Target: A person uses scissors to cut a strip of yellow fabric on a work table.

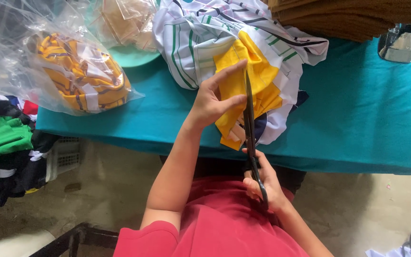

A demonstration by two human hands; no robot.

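Right hand (262, 183) is wrapped around the handles of a pair of long dark metal scissors (250, 128), fingers through the loops, down low just in front of the red shirt (224, 223). The blades look shut or nearly so, pointing straight away from the body and lying along a folded piece of bright yellow fabric (250, 83). Left hand (212, 102) is pinching that yellow piece right beside the blades, thumb on the near side and fingers stretched up over the fold, so it's clamped on the cloth.

The yellow piece sits at the near edge of a table covered in teal cloth (367, 114), on top of a crumpled white garment with green and dark stripes (200, 33). Off to the left there's a clear plastic bag stuffed with yellow striped garments (79, 74), hanging over the table edge. Further left, below table level, a heap of green and black clothes (3, 152). Far back right, a stack of brown fabric (348, 16) with a shiny metal object (396, 45) just beside it.
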